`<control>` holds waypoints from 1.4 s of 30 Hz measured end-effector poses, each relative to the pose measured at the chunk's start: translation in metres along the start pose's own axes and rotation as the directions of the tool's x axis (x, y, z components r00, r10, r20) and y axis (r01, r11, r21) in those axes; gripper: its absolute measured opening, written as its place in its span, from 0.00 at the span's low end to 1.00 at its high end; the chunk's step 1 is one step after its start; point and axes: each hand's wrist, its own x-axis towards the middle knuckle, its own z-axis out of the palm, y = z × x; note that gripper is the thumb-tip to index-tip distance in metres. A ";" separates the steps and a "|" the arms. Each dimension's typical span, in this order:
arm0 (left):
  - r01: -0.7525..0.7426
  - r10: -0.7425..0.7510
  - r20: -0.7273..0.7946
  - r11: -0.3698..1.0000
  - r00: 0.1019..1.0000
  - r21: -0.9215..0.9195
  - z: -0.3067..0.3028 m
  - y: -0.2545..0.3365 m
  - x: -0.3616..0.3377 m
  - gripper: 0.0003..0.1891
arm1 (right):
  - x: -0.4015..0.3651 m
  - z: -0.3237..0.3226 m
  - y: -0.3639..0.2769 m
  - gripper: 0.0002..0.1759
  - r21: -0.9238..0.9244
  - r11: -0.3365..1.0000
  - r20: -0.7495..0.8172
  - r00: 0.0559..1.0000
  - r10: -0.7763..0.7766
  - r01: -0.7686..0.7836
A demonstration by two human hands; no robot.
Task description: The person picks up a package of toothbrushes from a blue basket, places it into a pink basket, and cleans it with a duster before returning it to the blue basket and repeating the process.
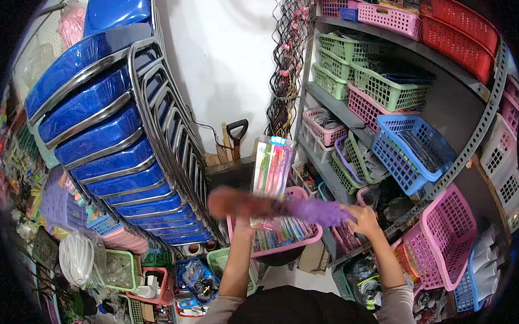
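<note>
A long fluffy thing, brown at one end and purple at the other, looks like a feather duster [318, 211]; it lies level across the view, and its brown end is smeared by motion. My right hand [363, 220] is closed around its purple end. At the brown end is my left hand [243, 224], its fingers hidden or blurred, so its grip does not show. Below is a pink basket [316, 234] filled with several packaged, colourful items. A clear pack of toothbrush-like items [273, 166] stands upright at the basket's back.
Stacked blue chairs [101, 119] rise on the left. A metal shelf [338, 110] with plastic baskets runs along the right, with a blue basket [410, 151] jutting out. More baskets sit low on both sides, including a pink one [439, 241]. A black-handled tool [237, 131] leans at the wall.
</note>
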 end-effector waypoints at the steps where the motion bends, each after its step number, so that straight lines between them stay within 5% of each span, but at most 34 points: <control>1: -0.002 0.022 -0.175 0.994 0.984 0.112 -0.001 -0.004 0.007 0.17 | 0.001 -0.007 -0.006 0.29 -0.055 0.998 0.144 0.990 0.005 0.003; 3: 0.055 -0.047 -0.162 0.997 0.986 0.048 0.084 -0.005 -0.009 0.16 | 0.002 -0.008 -0.006 0.29 -0.107 0.994 0.285 0.958 0.019 0.012; 5: -0.090 0.090 -0.059 0.996 0.994 -0.003 0.048 -0.005 -0.013 0.17 | 0.002 0.003 0.009 0.29 -0.035 0.999 -0.012 1.000 0.018 -0.019; 6: -0.017 0.190 -0.331 0.887 0.924 0.462 0.043 -0.005 -0.014 0.19 | 0.003 0.003 0.010 0.28 0.021 0.993 -0.100 0.988 0.118 -0.117; 7: -0.021 0.182 -0.311 0.890 0.933 0.456 0.039 -0.005 -0.013 0.19 | 0.004 0.003 0.010 0.28 0.021 0.993 -0.101 0.988 0.116 -0.115; 9: 0.029 -0.013 -0.157 0.995 0.988 0.100 0.019 -0.003 -0.007 0.20 | 0.005 0.003 0.009 0.28 0.013 0.963 -0.131 0.954 0.268 -0.269; 10: 0.029 -0.013 -0.155 0.995 0.988 0.100 0.015 -0.005 -0.007 0.20 | 0.004 0.002 0.008 0.28 0.013 0.963 -0.132 0.954 0.268 -0.269; 12: -0.146 0.146 0.013 0.989 0.989 0.012 0.026 -0.010 -0.009 0.21 | 0.000 -0.006 0.003 0.28 -0.020 0.999 0.026 0.999 0.030 -0.030; 13: 0.043 -0.080 -0.142 0.968 0.987 -0.249 -0.016 -0.004 0.000 0.23 | -0.001 -0.010 -0.003 0.28 -0.021 0.999 0.026 0.999 0.031 -0.031; 15: 0.065 -0.070 -0.145 0.997 0.987 -0.038 0.090 -0.009 -0.014 0.24 | -0.001 -0.014 -0.016 0.29 0.008 1.000 0.247 0.969 -0.010 0.008; 16: -0.110 0.121 -0.098 0.987 0.988 0.115 0.031 -0.015 -0.002 0.30 | -0.002 -0.011 -0.019 0.29 0.066 0.998 0.210 0.978 -0.017 0.003; 17: -0.108 0.119 -0.097 0.988 0.988 0.115 -0.009 -0.019 0.006 0.30 | -0.005 -0.005 -0.015 0.29 0.066 0.998 0.208 0.978 -0.015 0.002; 18: 0.088 -0.104 -0.082 0.980 0.991 -0.179 -0.042 -0.022 0.012 0.29 | -0.007 0.004 -0.007 0.29 0.091 0.996 0.112 0.994 0.001 -0.011; 19: 0.275 -0.310 -0.004 0.850 0.951 -0.450 -0.057 -0.024 0.014 0.29 | -0.009 0.009 -0.001 0.29 0.118 0.993 0.014 1.000 0.020 -0.021; 21: 0.159 -0.021 0.459 0.952 0.888 -0.263 0.043 -0.022 -0.005 0.24 | -0.009 0.008 0.001 0.29 0.126 0.982 -0.023 0.989 0.148 -0.144; 23: 0.345 -0.305 0.239 0.926 0.922 -0.152 0.019 -0.013 0.010 0.22 | -0.007 0.006 0.004 0.29 0.137 0.956 -0.061 0.961 0.271 -0.261; 24: 0.347 -0.306 0.240 0.926 0.921 -0.152 0.012 -0.013 0.009 0.22 | -0.006 0.007 0.006 0.27 0.142 0.940 -0.108 0.939 0.326 -0.310; 27: 0.301 -0.296 0.087 0.952 0.951 -0.050 0.012 -0.016 0.004 0.19 | -0.005 0.001 0.004 0.24 0.198 0.902 -0.125 0.903 0.412 -0.384; 29: 0.157 -0.017 -0.324 0.898 0.946 0.412 0.018 -0.020 0.000 0.17 | -0.010 0.002 0.009 0.25 0.208 0.931 -0.132 0.934 0.332 -0.301; 33: -0.015 0.051 -0.193 0.983 0.980 0.181 -0.004 -0.014 0.003 0.12 | -0.012 -0.010 0.000 0.27 0.215 0.971 -0.021 0.993 0.116 -0.109; 35: -0.030 0.241 -0.236 0.756 0.941 0.654 -0.027 -0.003 -0.006 0.10 | -0.010 -0.018 -0.012 0.27 0.239 0.969 0.084 0.996 0.036 -0.055; 37: -0.172 0.169 0.098 0.985 0.981 0.023 -0.062 -0.003 0.002 0.10 | -0.006 -0.022 -0.018 0.27 0.177 0.981 0.130 0.990 0.060 -0.083; 39: -0.214 0.426 -0.110 0.641 0.898 0.738 -0.027 -0.006 0.002 0.08 | -0.005 -0.013 -0.012 0.28 0.109 0.981 0.035 0.987 0.155 -0.158; 42: -0.016 0.200 -0.276 0.834 0.940 0.552 0.049 0.010 -0.011 0.08 | 0.000 0.000 -0.013 0.27 0.068 0.957 -0.044 0.957 0.287 -0.283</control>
